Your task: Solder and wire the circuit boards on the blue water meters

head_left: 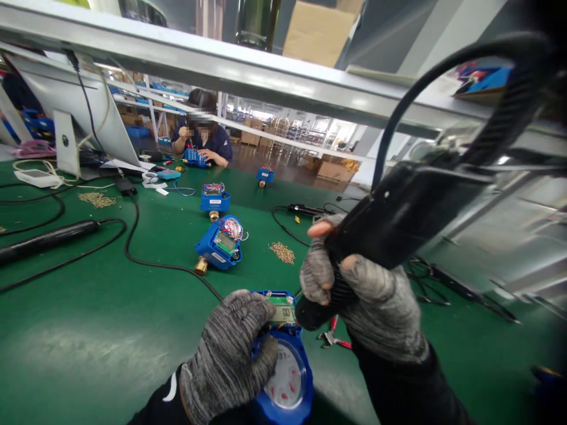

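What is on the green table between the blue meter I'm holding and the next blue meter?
In the head view, only a black cable crosses bare green table between the held meter and the next meter.

Bare green mat (88, 330) left; ahead, blue meter (220, 243), screw pile (282, 252), cable (146, 260) obstruct.

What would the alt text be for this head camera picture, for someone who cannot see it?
Two gloved hands work on a green table: the left hand grips a blue water meter, and the right hand holds a black electric screwdriver with its tip at the meter's top. More blue meters and a pile of screws lie beyond; a seated person works farther back.
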Demonstrator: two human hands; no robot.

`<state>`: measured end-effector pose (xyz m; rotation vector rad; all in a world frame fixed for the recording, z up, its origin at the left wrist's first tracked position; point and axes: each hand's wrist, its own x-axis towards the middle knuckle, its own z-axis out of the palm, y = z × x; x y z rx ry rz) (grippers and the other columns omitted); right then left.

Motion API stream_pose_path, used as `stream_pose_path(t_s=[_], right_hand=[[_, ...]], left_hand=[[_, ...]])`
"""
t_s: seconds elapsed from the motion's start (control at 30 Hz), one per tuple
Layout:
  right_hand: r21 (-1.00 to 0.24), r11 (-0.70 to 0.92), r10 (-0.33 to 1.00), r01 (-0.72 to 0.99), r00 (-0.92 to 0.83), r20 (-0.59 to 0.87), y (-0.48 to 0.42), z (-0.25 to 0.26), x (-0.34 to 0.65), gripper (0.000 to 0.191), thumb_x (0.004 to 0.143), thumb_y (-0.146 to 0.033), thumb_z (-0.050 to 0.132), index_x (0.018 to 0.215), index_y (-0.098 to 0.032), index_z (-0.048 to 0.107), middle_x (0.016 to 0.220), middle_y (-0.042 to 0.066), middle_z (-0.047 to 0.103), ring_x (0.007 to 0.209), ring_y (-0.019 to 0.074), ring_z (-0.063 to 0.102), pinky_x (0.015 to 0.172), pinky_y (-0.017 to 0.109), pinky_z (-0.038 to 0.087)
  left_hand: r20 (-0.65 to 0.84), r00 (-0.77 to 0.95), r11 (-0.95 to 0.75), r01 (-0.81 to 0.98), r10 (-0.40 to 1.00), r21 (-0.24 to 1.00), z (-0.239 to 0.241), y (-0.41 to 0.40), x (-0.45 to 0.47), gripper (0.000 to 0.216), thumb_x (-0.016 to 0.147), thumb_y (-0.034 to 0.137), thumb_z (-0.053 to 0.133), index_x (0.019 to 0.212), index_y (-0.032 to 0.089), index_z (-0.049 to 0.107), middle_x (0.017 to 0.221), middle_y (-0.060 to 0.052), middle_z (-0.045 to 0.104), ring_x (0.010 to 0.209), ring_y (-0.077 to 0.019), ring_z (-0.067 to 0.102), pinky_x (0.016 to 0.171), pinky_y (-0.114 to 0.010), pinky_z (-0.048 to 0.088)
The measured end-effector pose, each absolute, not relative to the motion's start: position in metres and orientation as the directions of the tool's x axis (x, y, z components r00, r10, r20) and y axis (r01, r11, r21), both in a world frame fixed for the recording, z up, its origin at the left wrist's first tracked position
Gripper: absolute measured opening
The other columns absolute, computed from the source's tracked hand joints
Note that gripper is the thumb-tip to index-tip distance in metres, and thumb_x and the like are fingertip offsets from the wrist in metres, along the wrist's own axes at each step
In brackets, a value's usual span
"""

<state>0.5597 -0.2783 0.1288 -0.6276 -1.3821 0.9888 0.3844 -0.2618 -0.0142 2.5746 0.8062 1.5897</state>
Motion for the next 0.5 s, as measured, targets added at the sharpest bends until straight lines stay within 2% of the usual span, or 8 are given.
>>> stream_pose_path(t_s=[0.13,0.23,0.33,0.4,0.43,0.5], right_hand=[[-0.853,0.478,0.85,-0.212,-0.133,0.509,-0.276,0.124,0.56,0.03,0.1,-0.044,0.09,0.11,-0.023,0.07,0.07,-0.001,0.058,0.051,0.017,0.051,0.049,0.023,0.045],[-0.839,0.511,0.829,-0.189,-0.152,0.539,-0.275,0.124,0.559,0.034,0.104,-0.046,0.084,0.123,-0.022,0.068,0.07,0.0,0.058,0.052,0.0174,0.051,0.05,0.023,0.042],[-0.852,0.468,0.819,-0.236,-0.246,0.518,-0.274,0.13,0.567,0.043,0.104,-0.048,0.081,0.133,-0.021,0.065,0.072,-0.001,0.055,0.052,0.0165,0.048,0.05,0.023,0.041],[-0.828,0.465,0.805,-0.313,-0.241,0.543,-0.269,0.136,0.577,0.041,0.102,-0.046,0.082,0.128,-0.018,0.068,0.069,-0.002,0.051,0.049,0.0148,0.043,0.048,0.022,0.042],[-0.796,0.494,0.797,-0.348,-0.185,0.576,-0.263,0.139,0.583,0.04,0.1,-0.045,0.084,0.123,-0.016,0.07,0.067,-0.003,0.049,0.047,0.0139,0.039,0.047,0.022,0.042],[-0.706,0.606,0.771,-0.368,0.052,0.635,-0.244,0.141,0.595,0.04,0.091,-0.041,0.092,0.11,-0.013,0.071,0.066,-0.003,0.049,0.048,0.0138,0.038,0.048,0.022,0.045]], left_hand=[[0.86,0.313,-0.858,0.455,0.403,0.237,-0.014,-0.263,0.386,0.035,0.086,0.02,0.056,0.12,0.019,0.061,0.11,-0.01,0.074,0.102,-0.0296,0.073,0.08,-0.057,0.067],[0.869,0.299,-0.843,0.495,0.394,0.211,-0.02,-0.262,0.386,0.037,0.084,0.021,0.057,0.121,0.019,0.061,0.112,-0.011,0.073,0.104,-0.0304,0.073,0.08,-0.053,0.068],[0.885,0.26,-0.846,0.483,0.385,0.226,-0.033,-0.26,0.386,0.044,0.082,0.022,0.057,0.126,0.02,0.059,0.113,-0.012,0.073,0.107,-0.0307,0.071,0.083,-0.052,0.068],[0.876,0.238,-0.852,0.436,0.419,0.289,-0.043,-0.259,0.386,0.049,0.082,0.021,0.059,0.131,0.023,0.057,0.116,-0.01,0.072,0.111,-0.0288,0.07,0.088,-0.049,0.067],[0.861,0.219,-0.847,0.399,0.459,0.35,-0.046,-0.259,0.386,0.049,0.084,0.02,0.059,0.132,0.024,0.057,0.117,-0.009,0.071,0.113,-0.0268,0.069,0.092,-0.046,0.066],[0.797,0.124,-0.788,0.301,0.591,0.537,-0.051,-0.257,0.386,0.042,0.09,0.022,0.058,0.132,0.026,0.057,0.121,-0.007,0.07,0.115,-0.0225,0.068,0.097,-0.038,0.063]])
